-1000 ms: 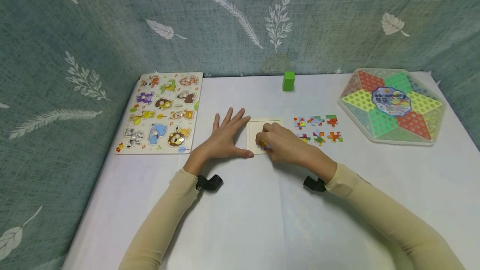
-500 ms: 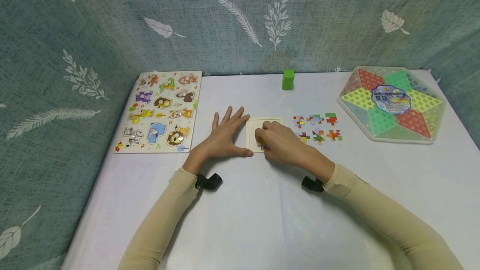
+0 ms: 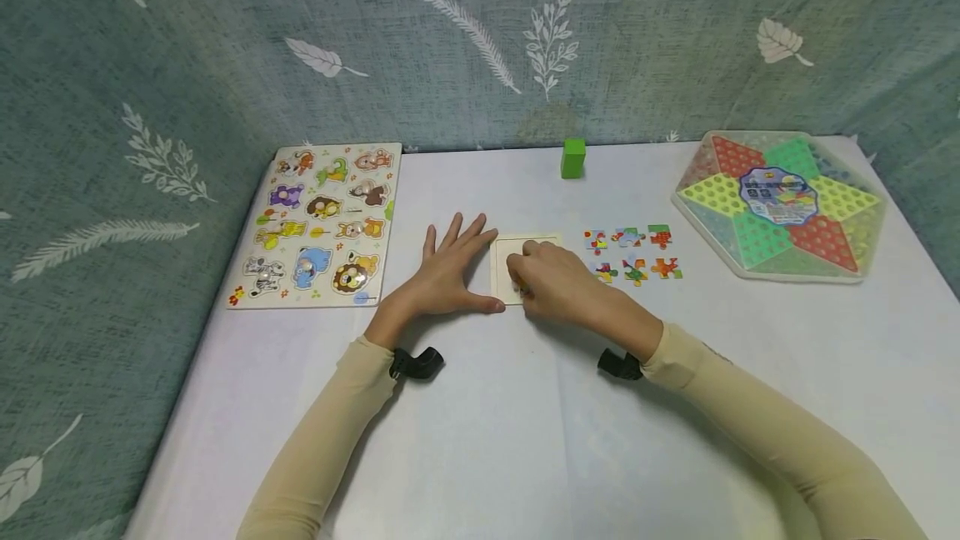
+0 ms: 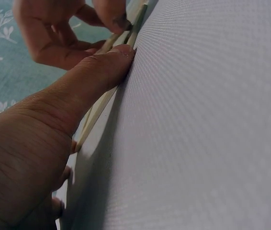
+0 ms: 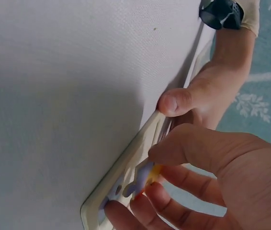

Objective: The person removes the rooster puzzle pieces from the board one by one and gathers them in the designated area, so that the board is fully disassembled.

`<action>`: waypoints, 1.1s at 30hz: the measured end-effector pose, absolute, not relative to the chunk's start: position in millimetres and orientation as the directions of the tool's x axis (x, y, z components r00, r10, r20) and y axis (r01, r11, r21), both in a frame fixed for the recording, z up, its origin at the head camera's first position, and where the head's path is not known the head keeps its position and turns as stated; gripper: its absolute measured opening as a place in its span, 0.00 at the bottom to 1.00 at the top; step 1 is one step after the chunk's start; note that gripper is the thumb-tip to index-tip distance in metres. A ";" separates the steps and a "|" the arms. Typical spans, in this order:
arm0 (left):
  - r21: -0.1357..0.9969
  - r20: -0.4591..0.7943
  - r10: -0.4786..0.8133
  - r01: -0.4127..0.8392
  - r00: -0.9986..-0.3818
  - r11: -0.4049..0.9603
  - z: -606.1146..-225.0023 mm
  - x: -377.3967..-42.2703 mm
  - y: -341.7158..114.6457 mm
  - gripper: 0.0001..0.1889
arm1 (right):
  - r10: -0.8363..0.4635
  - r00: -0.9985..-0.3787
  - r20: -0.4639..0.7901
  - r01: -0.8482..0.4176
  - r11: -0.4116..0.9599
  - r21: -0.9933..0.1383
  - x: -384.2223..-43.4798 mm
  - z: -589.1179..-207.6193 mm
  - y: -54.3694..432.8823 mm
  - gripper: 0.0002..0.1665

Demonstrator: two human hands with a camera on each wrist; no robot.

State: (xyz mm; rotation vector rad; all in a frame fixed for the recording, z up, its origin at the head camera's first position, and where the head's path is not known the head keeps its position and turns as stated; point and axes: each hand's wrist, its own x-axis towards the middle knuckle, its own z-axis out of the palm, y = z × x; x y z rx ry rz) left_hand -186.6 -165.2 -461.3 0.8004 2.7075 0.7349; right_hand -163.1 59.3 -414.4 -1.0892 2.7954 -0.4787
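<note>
A shallow wooden puzzle tray [image 3: 504, 271] lies on the white table between the hands. My left hand [image 3: 442, 280] is spread flat along its left side, the thumb at its near-left corner. My right hand [image 3: 561, 283] is over the tray and pinches a jigsaw piece [image 5: 144, 178] between thumb and fingers. That piece, lavender and yellow, is held tilted close over the tray in the right wrist view. Beside it, a lavender area [image 5: 107, 197] shows within the tray, partly covered by fingers. Much of the tray's right part is hidden under the right hand.
Several loose jigsaw pieces [image 3: 634, 270] lie in two rows right of the tray. An animal peg puzzle board [image 3: 343, 227] lies at the left. A green block [image 3: 573, 158] stands at the back, and a hexagonal game box [image 3: 780, 244] lies at the far right.
The right hand has shifted slightly left over the tray, and less of the coloured piece shows below its fingers. The left hand stays in place.
</note>
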 end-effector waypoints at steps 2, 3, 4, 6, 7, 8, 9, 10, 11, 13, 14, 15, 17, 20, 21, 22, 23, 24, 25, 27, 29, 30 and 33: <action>0.518 -0.068 0.562 0.452 -0.824 0.726 -461.8 -186.8 -164.7 0.60 | -0.673 -0.739 0.007 -0.634 0.693 -0.344 -164.3 -412.7 62.3 0.12; 0.516 -0.068 0.563 0.454 -0.824 0.726 -461.9 -186.7 -164.6 0.60 | -0.672 -0.740 -0.001 -0.628 0.693 -0.355 -165.0 -411.8 64.2 0.12; 0.511 -0.070 0.563 0.455 -0.824 0.729 -462.1 -186.8 -164.4 0.60 | -0.673 -0.740 -0.005 -0.625 0.690 -0.366 -165.8 -411.2 66.3 0.12; 0.504 -0.074 0.562 0.455 -0.824 0.734 -462.1 -187.0 -164.0 0.60 | -0.674 -0.739 -0.011 -0.618 0.684 -0.387 -167.1 -409.9 70.8 0.12; 0.501 -0.077 0.560 0.453 -0.825 0.737 -462.0 -187.0 -163.8 0.60 | -0.676 -0.737 -0.012 -0.617 0.680 -0.397 -167.6 -409.3 73.2 0.12; 0.499 -0.080 0.557 0.450 -0.827 0.740 -461.7 -187.1 -163.8 0.60 | -0.678 -0.735 -0.013 -0.616 0.675 -0.405 -167.9 -408.7 75.6 0.12; 0.498 -0.083 0.554 0.447 -0.828 0.743 -461.7 -187.3 -164.0 0.60 | -0.682 -0.732 -0.012 -0.618 0.670 -0.411 -168.1 -408.2 77.9 0.12; 0.494 -0.086 0.552 0.445 -0.830 0.747 -461.6 -187.5 -164.1 0.60 | -0.686 -0.728 -0.007 -0.622 0.665 -0.414 -168.2 -407.7 80.1 0.12; 0.496 -0.087 0.550 0.442 -0.831 0.747 -461.3 -187.6 -164.4 0.60 | -0.689 -0.725 -0.004 -0.627 0.661 -0.413 -168.1 -407.3 82.2 0.11; 0.494 -0.091 0.545 0.438 -0.833 0.751 -460.9 -187.8 -164.9 0.60 | -0.697 -0.717 0.007 -0.637 0.652 -0.412 -167.6 -406.3 86.2 0.11; 0.494 -0.091 0.544 0.436 -0.834 0.752 -460.9 -188.0 -164.9 0.60 | -0.699 -0.715 0.014 -0.641 0.647 -0.413 -167.3 -406.2 88.3 0.11; 0.493 -0.092 0.543 0.435 -0.835 0.754 -460.6 -187.9 -165.0 0.60 | -0.701 -0.713 0.020 -0.645 0.644 -0.412 -166.8 -406.3 90.4 0.11; 0.493 -0.093 0.540 0.433 -0.837 0.755 -460.4 -187.9 -165.1 0.61 | -0.702 -0.711 0.036 -0.650 0.637 -0.414 -164.9 -405.9 95.2 0.10; 0.494 -0.090 0.540 0.434 -0.837 0.753 -460.2 -187.7 -164.4 0.61 | -0.694 -0.717 0.059 -0.649 0.635 -0.420 -161.1 -405.2 103.4 0.10; 0.494 -0.087 0.541 0.435 -0.837 0.752 -460.1 -187.6 -164.3 0.61 | -0.691 -0.720 0.065 -0.649 0.636 -0.418 -159.6 -404.7 106.2 0.10; 0.495 -0.084 0.542 0.438 -0.836 0.751 -460.3 -187.5 -163.9 0.61 | -0.689 -0.722 0.071 -0.649 0.637 -0.415 -158.2 -404.1 109.1 0.10; 0.495 -0.081 0.544 0.440 -0.835 0.749 -460.5 -187.4 -163.5 0.61 | -0.687 -0.723 0.077 -0.651 0.639 -0.411 -157.1 -403.9 111.9 0.10; 0.494 -0.078 0.545 0.442 -0.835 0.749 -460.7 -187.3 -163.2 0.61 | -0.685 -0.724 0.081 -0.651 0.640 -0.408 -156.0 -403.5 114.5 0.10; 0.492 -0.076 0.547 0.446 -0.834 0.748 -461.2 -187.2 -162.8 0.61 | -0.684 -0.725 0.084 -0.652 0.641 -0.405 -154.9 -403.0 117.2 0.10; 0.487 -0.071 0.547 0.450 -0.834 0.749 -462.2 -187.4 -162.4 0.61 | -0.682 -0.726 0.094 -0.656 0.644 -0.395 -152.7 -401.8 122.2 0.10; 0.483 -0.069 0.547 0.451 -0.834 0.750 -462.4 -187.3 -161.9 0.61 | -0.677 -0.728 0.107 -0.657 0.645 -0.390 -150.5 -400.2 127.4 0.09; 0.482 -0.068 0.546 0.452 -0.835 0.750 -462.4 -187.2 -161.7 0.61 | -0.674 -0.729 0.115 -0.657 0.644 -0.391 -149.4 -399.3 129.9 0.09; 0.485 -0.065 0.547 0.453 -0.834 0.748 -461.8 -187.0 -160.8 0.60 | -0.666 -0.733 0.137 -0.657 0.643 -0.392 -146.2 -396.3 137.8 0.09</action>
